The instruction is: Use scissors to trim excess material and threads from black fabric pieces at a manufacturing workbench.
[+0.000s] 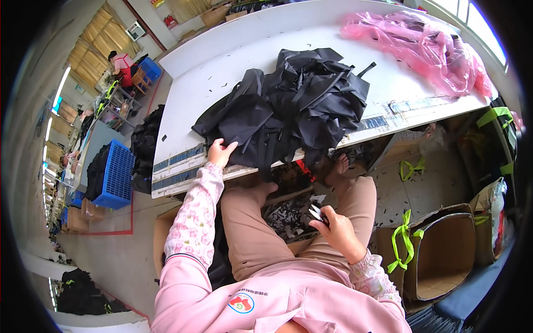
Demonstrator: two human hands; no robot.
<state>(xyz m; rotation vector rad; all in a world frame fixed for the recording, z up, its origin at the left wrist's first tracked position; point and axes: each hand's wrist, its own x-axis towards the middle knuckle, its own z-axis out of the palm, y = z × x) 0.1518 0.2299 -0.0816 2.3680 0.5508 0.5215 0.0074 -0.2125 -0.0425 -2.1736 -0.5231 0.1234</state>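
Note:
A heap of black fabric pieces with straps [300, 102] lies on the white table, some of it hanging over the front edge. My left hand [220, 152] is at the heap's near left corner, thumb and fingertips closed on the edge of the cloth. Above my lap, my right hand [340, 232] is wrapped round a small pair of thread snips [317, 213]. Their short metal blades point up and left, away from the fabric; most of the handle is hidden in my palm.
Pink plastic wrapping [416, 50] lies at the table's [191, 72] far right. Cardboard boxes [444, 255] with green ties stand right of my legs. Scraps [286, 219] lie between my knees. Leftward are a blue crate [115, 175] and a distant person [123, 69].

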